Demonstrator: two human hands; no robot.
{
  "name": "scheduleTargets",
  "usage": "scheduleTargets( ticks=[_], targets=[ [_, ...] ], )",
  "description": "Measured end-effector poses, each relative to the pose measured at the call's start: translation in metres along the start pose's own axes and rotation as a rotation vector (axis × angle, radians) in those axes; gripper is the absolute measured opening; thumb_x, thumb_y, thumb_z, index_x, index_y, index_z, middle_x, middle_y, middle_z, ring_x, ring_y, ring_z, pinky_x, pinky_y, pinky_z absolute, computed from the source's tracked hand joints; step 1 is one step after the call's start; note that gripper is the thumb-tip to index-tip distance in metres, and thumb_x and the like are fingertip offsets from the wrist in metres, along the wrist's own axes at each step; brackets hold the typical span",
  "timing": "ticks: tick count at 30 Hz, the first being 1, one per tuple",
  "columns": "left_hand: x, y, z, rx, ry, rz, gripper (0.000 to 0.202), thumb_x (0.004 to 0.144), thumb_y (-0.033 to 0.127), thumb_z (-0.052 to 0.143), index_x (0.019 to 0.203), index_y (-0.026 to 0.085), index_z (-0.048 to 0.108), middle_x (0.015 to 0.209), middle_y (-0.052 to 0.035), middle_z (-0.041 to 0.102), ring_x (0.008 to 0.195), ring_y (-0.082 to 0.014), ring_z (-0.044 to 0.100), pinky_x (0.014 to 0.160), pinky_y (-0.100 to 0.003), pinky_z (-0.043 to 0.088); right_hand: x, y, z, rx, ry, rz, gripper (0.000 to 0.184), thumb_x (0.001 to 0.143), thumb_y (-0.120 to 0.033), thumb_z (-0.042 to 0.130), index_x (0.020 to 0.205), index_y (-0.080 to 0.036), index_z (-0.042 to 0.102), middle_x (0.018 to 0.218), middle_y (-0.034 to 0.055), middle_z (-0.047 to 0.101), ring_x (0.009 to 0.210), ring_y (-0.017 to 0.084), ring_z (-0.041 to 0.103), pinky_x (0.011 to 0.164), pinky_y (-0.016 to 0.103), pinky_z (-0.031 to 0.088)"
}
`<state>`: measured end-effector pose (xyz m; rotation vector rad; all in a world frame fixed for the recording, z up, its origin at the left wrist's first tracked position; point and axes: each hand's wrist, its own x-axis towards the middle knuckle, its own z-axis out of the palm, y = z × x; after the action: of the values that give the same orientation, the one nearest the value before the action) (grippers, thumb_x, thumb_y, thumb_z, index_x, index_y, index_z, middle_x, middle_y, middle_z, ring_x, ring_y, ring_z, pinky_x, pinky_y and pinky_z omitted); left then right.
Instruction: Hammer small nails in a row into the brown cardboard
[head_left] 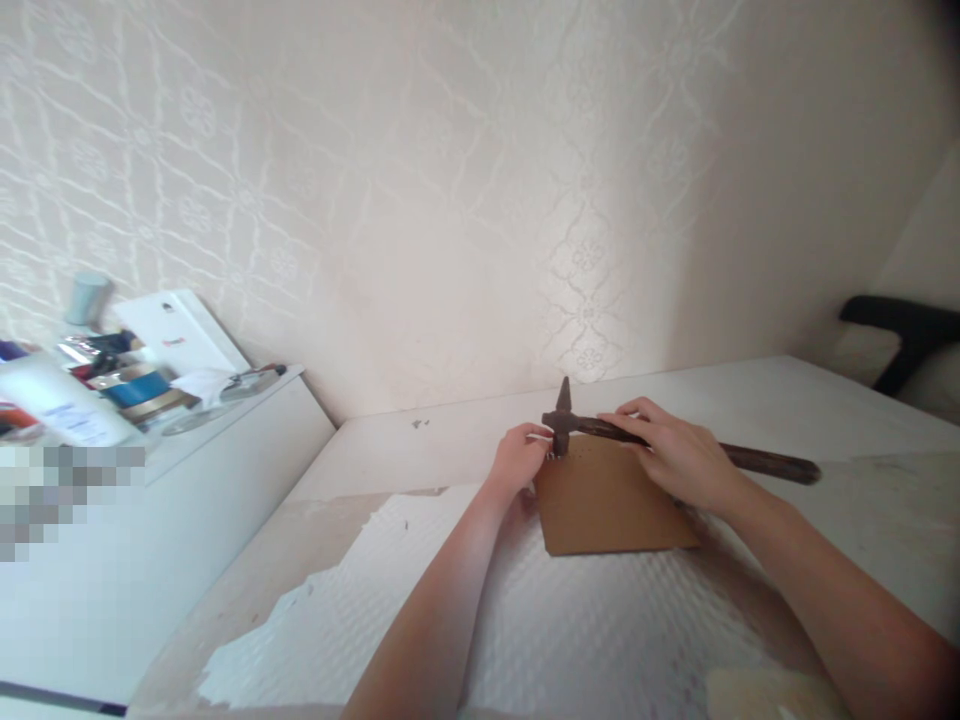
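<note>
Hammer (660, 445), gripped near its head by the closed right hand (679, 460), is held over the brown board (611, 505) on the table (787, 395); something small, indistinct, is pinched beneath by the left hand (517, 462) for steadying.

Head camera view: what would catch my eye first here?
Probably the dark old hammer at centre, its handle under the right hand, its head down on the top corner of a brown board. The left hand pinches something tiny beside the head. A cluttered white shelf sits far left.
</note>
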<state>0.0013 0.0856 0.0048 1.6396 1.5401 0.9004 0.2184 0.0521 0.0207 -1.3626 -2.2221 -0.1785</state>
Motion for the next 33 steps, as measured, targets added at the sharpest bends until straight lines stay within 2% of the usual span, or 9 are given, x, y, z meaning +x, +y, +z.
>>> scheduleTargets(
  ticks=[12, 17, 21, 25, 29, 33],
  targets=[
    [0.0000, 0.0005, -0.0002, 0.003, -0.013, -0.027, 0.026, 0.066, 0.025, 0.065, 0.090, 0.016, 0.068, 0.089, -0.0056, 0.070, 0.085, -0.0184, 0.062, 0.078, -0.026, 0.044, -0.0006, -0.0003, -0.0010, -0.007, 0.047, 0.030, 0.047, 0.082, -0.013, 0.040, 0.123, -0.031, 0.054, 0.117, 0.0023, 0.055, 0.088, 0.017, 0.061, 0.060, 0.026, 0.048],
    [0.0019, -0.0019, 0.0005, 0.022, 0.006, -0.004, 0.024, 0.071, 0.017, 0.053, 0.090, 0.015, 0.068, 0.089, -0.0058, 0.070, 0.084, -0.0171, 0.062, 0.078, -0.026, 0.044, -0.0003, -0.0019, -0.0011, 0.023, -0.031, -0.016, 0.046, 0.082, -0.011, 0.038, 0.121, -0.029, 0.055, 0.115, 0.0025, 0.056, 0.089, 0.016, 0.061, 0.064, 0.026, 0.048],
    [-0.0006, 0.0009, -0.0002, -0.003, -0.018, -0.017, 0.024, 0.068, 0.021, 0.060, 0.090, 0.015, 0.068, 0.088, -0.0056, 0.070, 0.083, -0.0174, 0.062, 0.078, -0.026, 0.044, -0.0006, -0.0012, -0.0011, -0.002, 0.025, 0.011, 0.044, 0.084, -0.014, 0.040, 0.122, -0.030, 0.054, 0.117, 0.0025, 0.056, 0.089, 0.017, 0.061, 0.061, 0.025, 0.047],
    [-0.0017, 0.0031, -0.0012, 0.004, -0.014, -0.035, 0.022, 0.070, 0.021, 0.060, 0.089, 0.016, 0.068, 0.090, -0.0056, 0.070, 0.085, -0.0175, 0.062, 0.077, -0.025, 0.044, -0.0009, -0.0003, -0.0008, 0.010, 0.019, -0.004, 0.047, 0.081, -0.011, 0.040, 0.121, -0.030, 0.056, 0.114, 0.0029, 0.057, 0.086, 0.016, 0.061, 0.061, 0.026, 0.048],
    [-0.0013, 0.0023, -0.0013, 0.006, -0.023, -0.037, 0.026, 0.066, 0.025, 0.065, 0.091, 0.016, 0.067, 0.089, -0.0056, 0.070, 0.085, -0.0186, 0.062, 0.077, -0.026, 0.044, -0.0005, -0.0012, -0.0013, 0.001, 0.058, 0.038, 0.046, 0.082, -0.014, 0.040, 0.122, -0.031, 0.055, 0.115, 0.0024, 0.056, 0.084, 0.016, 0.061, 0.059, 0.026, 0.048],
    [-0.0013, 0.0017, -0.0007, -0.003, -0.013, -0.010, 0.021, 0.070, 0.021, 0.059, 0.088, 0.016, 0.068, 0.089, -0.0055, 0.070, 0.086, -0.0176, 0.062, 0.077, -0.025, 0.044, -0.0005, -0.0005, -0.0002, 0.009, 0.032, -0.006, 0.046, 0.082, -0.014, 0.040, 0.122, -0.031, 0.055, 0.114, 0.0028, 0.057, 0.083, 0.016, 0.060, 0.059, 0.026, 0.048]
  ],
)
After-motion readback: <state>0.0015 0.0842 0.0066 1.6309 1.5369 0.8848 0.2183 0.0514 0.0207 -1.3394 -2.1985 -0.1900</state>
